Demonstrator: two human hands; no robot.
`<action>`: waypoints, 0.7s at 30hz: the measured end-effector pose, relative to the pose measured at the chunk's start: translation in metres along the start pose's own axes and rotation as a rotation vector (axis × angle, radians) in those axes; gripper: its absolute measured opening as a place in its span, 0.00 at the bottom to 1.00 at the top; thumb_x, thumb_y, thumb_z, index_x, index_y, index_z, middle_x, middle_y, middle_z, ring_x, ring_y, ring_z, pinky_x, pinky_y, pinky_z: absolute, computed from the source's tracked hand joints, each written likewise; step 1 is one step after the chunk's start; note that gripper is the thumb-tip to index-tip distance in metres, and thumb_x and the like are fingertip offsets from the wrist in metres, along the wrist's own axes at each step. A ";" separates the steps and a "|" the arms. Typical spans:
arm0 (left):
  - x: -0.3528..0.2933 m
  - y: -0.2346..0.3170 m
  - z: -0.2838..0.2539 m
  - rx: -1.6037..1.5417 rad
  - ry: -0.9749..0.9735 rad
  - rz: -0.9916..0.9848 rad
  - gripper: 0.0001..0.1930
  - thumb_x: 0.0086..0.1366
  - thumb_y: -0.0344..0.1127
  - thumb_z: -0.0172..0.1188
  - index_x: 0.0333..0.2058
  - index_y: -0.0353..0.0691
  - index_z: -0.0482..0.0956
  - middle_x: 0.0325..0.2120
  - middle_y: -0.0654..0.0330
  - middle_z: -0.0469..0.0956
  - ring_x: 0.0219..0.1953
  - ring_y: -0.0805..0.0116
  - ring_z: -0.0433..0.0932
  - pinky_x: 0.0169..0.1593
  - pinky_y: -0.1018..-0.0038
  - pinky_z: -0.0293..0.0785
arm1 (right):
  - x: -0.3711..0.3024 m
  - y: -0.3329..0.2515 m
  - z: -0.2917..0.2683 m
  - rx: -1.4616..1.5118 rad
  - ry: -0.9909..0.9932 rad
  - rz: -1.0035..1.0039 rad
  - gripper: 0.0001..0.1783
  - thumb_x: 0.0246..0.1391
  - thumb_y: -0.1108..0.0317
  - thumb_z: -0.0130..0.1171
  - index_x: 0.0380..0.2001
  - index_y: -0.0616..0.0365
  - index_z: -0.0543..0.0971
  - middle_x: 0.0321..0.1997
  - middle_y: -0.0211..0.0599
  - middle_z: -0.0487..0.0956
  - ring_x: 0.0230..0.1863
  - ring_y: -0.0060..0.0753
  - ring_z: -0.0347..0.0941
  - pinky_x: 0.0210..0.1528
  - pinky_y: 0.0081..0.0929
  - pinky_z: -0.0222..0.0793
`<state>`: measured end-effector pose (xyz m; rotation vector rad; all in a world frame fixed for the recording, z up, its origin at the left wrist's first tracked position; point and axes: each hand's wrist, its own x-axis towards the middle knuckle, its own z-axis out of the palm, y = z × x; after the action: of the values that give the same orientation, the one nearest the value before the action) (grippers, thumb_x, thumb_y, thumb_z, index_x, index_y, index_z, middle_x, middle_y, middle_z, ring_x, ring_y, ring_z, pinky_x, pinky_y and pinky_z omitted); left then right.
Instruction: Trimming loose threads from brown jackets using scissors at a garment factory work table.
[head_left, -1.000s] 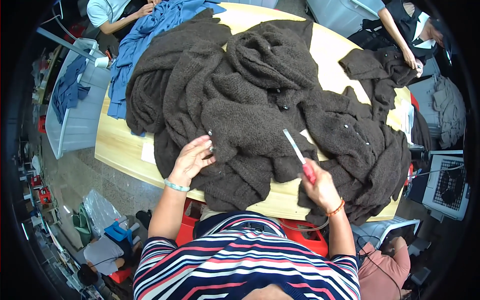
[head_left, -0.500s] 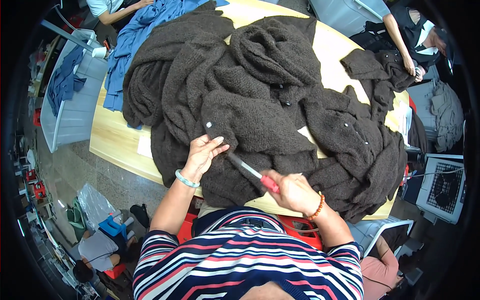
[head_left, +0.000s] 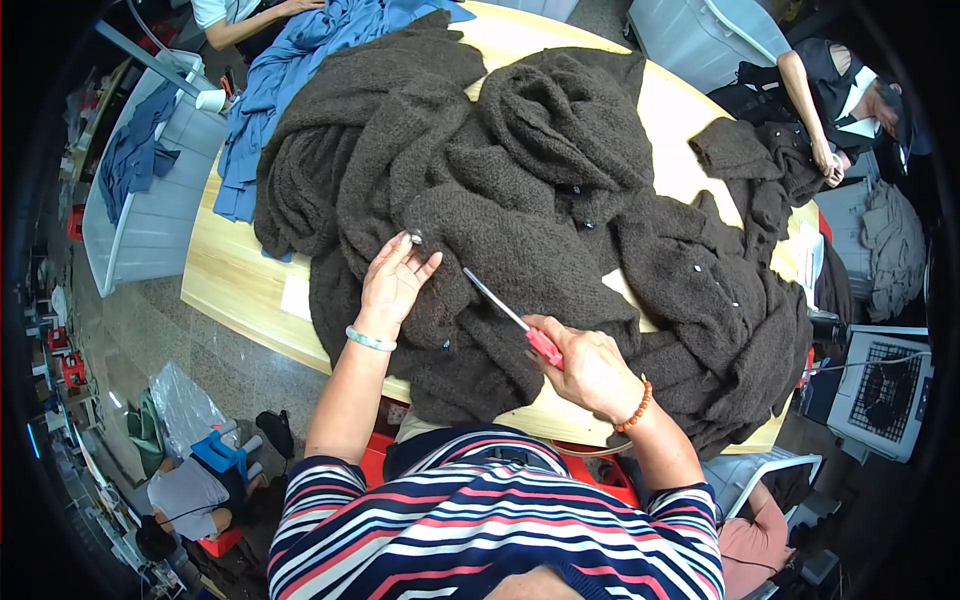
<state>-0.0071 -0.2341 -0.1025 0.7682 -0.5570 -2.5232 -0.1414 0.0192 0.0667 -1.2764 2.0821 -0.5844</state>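
Dark brown knitted garments [head_left: 520,240] lie heaped across the pale wooden table in front of me. My left hand [head_left: 392,283] rests on the nearest garment, its fingers stretched and the thumb apart. One fingertip touches a small white button-like spot [head_left: 416,239] on the knit. In my right hand [head_left: 592,368] is a red-handled screwdriver-like tool [head_left: 500,306], gripped by its handle. Its long thin metal shaft points up and left over the cloth, with the tip a little right of my left thumb. Other small shiny spots dot the garments at right.
Blue cloth [head_left: 300,80] covers the table's [head_left: 228,268] far left. A co-worker [head_left: 825,120] handles brown knitwear at the far right; another person's arm [head_left: 245,25] reaches in at far left. Grey bins [head_left: 160,190] stand beside the table, and a person sits at lower left.
My left hand has moved up to the white spot, and its thumb and fingers have parted. The tool's tip has swung upward, away from the cloth's lower fold.
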 end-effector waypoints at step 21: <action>-0.045 -0.024 0.042 0.452 -0.122 -0.107 0.05 0.65 0.30 0.61 0.36 0.34 0.81 0.35 0.58 0.82 0.40 0.68 0.81 0.42 0.70 0.82 | 0.013 -0.003 -0.013 0.034 -0.009 0.122 0.21 0.57 0.62 0.59 0.52 0.54 0.73 0.26 0.52 0.79 0.33 0.57 0.78 0.36 0.43 0.73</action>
<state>-0.0055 -0.1814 -0.0633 0.8168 -1.1836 -2.5835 -0.1529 0.0064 0.0745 -1.1222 2.1163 -0.5561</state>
